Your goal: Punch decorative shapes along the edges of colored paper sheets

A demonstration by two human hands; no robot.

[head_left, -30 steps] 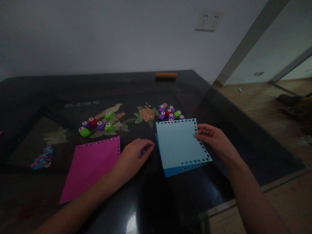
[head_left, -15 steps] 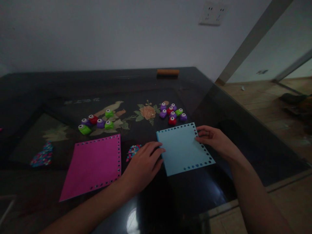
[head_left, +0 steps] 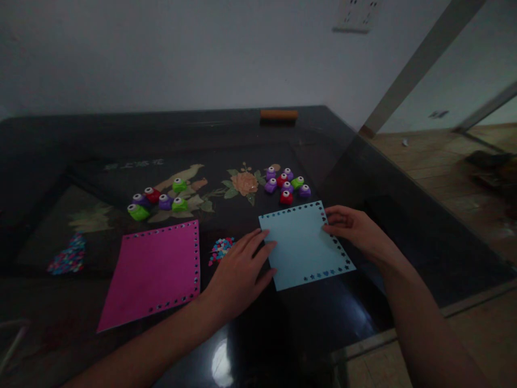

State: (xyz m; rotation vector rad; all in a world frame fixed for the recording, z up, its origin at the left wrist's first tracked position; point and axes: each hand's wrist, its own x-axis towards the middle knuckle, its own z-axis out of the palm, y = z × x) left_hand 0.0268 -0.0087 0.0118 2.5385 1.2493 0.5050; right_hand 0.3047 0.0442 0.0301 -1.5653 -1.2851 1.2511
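Note:
A light blue sheet of paper (head_left: 301,245) lies on the dark table, with small star and heart holes punched along its top, right and part of its bottom edge. My right hand (head_left: 353,229) pinches the sheet's right edge near the upper corner between thumb and fingers. Along the left edge rests my left hand (head_left: 242,272), its fingers spread and the tips touching the paper. Beside that hand is a small pile of colourful paper cutouts (head_left: 221,249). A pink sheet of paper (head_left: 157,272) with punched holes along three edges lies to the left.
Several craft punches (head_left: 286,187) in purple, red and green stand behind the blue sheet; another group of punches (head_left: 159,200) is behind the pink one. More cutouts (head_left: 69,257) lie far left. An orange-brown roll (head_left: 278,115) sits at the table's (head_left: 226,132) back edge.
My left hand's fingers have spread wider along the blue sheet's left edge. The right hand keeps its hold, and the view has shifted slightly.

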